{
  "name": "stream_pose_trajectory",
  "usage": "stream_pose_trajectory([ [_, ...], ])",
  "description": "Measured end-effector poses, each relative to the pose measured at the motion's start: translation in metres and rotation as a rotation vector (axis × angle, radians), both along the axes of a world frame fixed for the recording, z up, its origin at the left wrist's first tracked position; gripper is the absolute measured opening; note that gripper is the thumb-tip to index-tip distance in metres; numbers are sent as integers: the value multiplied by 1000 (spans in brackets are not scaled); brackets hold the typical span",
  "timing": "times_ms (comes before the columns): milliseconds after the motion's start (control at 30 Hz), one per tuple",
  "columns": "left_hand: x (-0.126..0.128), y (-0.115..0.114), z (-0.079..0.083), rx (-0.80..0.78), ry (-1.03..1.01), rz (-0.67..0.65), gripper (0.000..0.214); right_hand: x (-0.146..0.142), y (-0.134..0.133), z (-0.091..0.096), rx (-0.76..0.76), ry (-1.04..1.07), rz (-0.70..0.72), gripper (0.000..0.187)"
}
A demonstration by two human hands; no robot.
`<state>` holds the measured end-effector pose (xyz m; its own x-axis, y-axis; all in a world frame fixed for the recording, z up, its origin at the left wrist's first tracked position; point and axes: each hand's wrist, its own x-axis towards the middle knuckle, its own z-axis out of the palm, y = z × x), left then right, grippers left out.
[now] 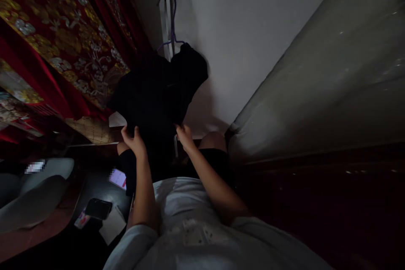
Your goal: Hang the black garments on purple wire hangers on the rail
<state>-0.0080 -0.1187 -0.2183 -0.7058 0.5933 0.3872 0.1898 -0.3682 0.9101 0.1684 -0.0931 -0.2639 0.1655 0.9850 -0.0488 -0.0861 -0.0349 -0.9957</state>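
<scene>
A black garment hangs in front of me on a thin purple hanger. The hanger hooks onto a narrow white upright rail. My right hand pinches the garment's lower right edge between thumb and fingers. At the lower left edge is my left hand, its thumb and a finger spread in a V against the dark cloth. Whether those fingertips touch the fabric is hard to tell in the dim light. Folds and the lower hem merge with the dark area above my lap.
Red curtains with gold and silver patterns hang on the left. A pale wall stands behind the garment, and a grey, sheet-like surface slants along the right. Lower left, a lit phone and a dark phone-like object lie on a dark surface.
</scene>
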Motion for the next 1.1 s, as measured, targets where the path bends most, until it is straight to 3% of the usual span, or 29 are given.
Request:
stream_pose_trajectory([
  [67,20,-7,-9,70,162,140,45,8,-8,5,-1,9,4,38],
  [133,49,-17,-18,106,356,175,46,13,-12,15,15,6,-4,39],
  [233,90,-31,-30,99,554,-20,35,19,-17,31,81,-31,-43,42],
  [333,110,-34,-38,80,539,-328,36,27,-23,43,146,-114,-28,45],
  [400,110,-32,-38,47,480,-489,34,33,-25,47,138,-161,8,43],
  [500,105,-30,-31,-9,415,-569,23,42,-25,50,34,-168,37,38],
  [800,105,-32,-23,-163,362,-589,21,55,-32,68,-203,-314,231,44],
  [1100,114,-36,-21,-173,169,-566,34,62,-39,70,-163,-224,327,55],
])
